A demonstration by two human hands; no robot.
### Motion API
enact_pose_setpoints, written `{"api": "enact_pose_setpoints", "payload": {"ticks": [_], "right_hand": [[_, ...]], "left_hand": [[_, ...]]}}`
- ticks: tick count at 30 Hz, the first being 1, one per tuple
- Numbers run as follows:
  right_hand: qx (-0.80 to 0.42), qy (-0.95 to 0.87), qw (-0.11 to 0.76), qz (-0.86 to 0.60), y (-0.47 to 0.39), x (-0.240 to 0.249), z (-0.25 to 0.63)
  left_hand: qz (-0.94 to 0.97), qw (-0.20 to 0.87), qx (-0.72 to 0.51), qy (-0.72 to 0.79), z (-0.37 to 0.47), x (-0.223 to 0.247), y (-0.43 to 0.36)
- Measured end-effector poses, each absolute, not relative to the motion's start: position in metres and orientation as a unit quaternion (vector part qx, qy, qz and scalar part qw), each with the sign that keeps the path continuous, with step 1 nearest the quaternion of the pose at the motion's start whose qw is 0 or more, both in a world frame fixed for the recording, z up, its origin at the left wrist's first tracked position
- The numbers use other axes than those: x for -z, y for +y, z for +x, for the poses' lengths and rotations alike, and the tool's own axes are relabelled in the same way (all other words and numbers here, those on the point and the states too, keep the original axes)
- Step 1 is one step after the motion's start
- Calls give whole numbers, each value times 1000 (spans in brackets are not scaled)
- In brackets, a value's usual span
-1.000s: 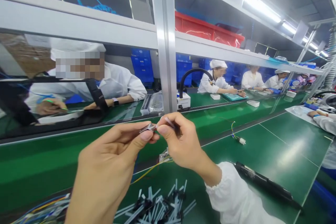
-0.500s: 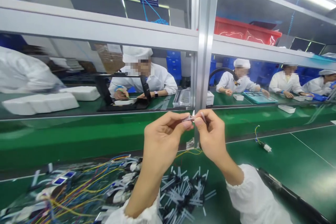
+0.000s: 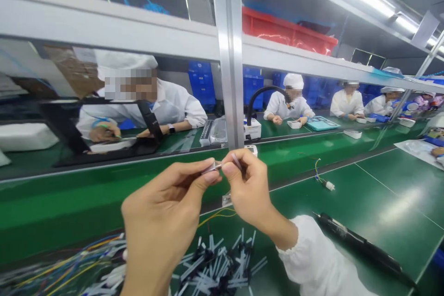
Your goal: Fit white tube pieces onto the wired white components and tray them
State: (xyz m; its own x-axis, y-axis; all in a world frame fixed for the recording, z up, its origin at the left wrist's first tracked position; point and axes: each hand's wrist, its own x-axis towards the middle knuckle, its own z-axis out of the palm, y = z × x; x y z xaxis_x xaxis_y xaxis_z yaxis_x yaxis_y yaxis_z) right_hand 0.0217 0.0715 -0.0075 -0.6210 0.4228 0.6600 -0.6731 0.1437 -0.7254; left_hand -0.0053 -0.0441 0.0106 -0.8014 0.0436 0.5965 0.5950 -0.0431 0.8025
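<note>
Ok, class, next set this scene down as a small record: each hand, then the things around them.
Left hand: the left hand pinches a small shiny piece
Right hand: the right hand holds a pale strip, fingertips close to the piece
Below: pile of pale strips and black parts
Lower left: coloured wires
Right: white connector, black pen-shaped tool

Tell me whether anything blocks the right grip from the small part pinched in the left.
Nothing visible does: the right grip, holding a narrow strip, appears to meet the end of the small silvery part in the left grip. The heap of pale strips and black pieces lies below, outside that line.
</note>
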Motion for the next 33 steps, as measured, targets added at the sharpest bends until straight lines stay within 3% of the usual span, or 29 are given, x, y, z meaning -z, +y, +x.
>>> {"api": "enact_pose_setpoints", "payload": {"ticks": [20,33], "right_hand": [[-619,-649,437,72,74,13,15],[-584,-683,435,46,80,11,20]], "left_hand": [[-334,203,628,-673,-21,-1,-53],[-409,331,515,-677,-17,-1,-47]]}}
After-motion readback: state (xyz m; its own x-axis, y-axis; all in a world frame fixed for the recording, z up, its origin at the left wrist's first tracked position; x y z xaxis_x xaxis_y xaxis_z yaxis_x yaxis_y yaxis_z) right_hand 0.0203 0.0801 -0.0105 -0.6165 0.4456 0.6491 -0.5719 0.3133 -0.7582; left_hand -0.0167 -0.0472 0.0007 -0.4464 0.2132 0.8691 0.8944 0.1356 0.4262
